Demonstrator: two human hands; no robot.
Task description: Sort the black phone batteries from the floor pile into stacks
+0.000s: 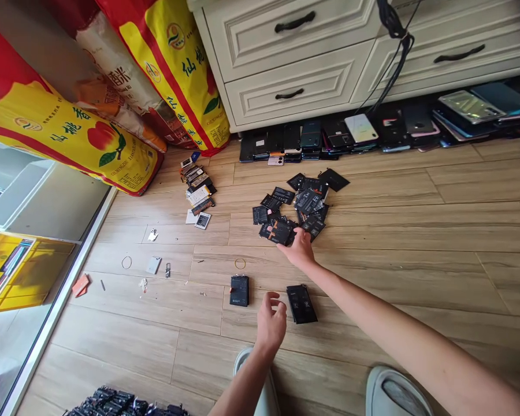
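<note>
**Right hand (298, 248) on the battery pile (307, 199), left hand (271, 320) open**

Your right hand is at the near edge of the pile, with its fingers over a black phone battery (281, 232). You can't tell from this view whether the grip is closed on that battery or the fingers are only touching it. The pile spreads straight ahead of that hand, a loose, overlapping layer of black batteries lying flat on the wood-look floor (372, 277).

Your left hand is open and empty, fingers spread and slightly curled, above the floor. A lone battery (239, 290) lies just ahead of it to the left, and a second lone battery (301, 303) lies to its right. A rubber band (240, 263) sits just beyond the first one.

Farther left of your hands is a stack of mixed batteries and cards (198, 188). Well beyond the pile, a row of phones (312, 138) lines the base of a white drawer cabinet (286, 58), and printed yellow-and-red sacks (69, 138) lean at far left.
</note>
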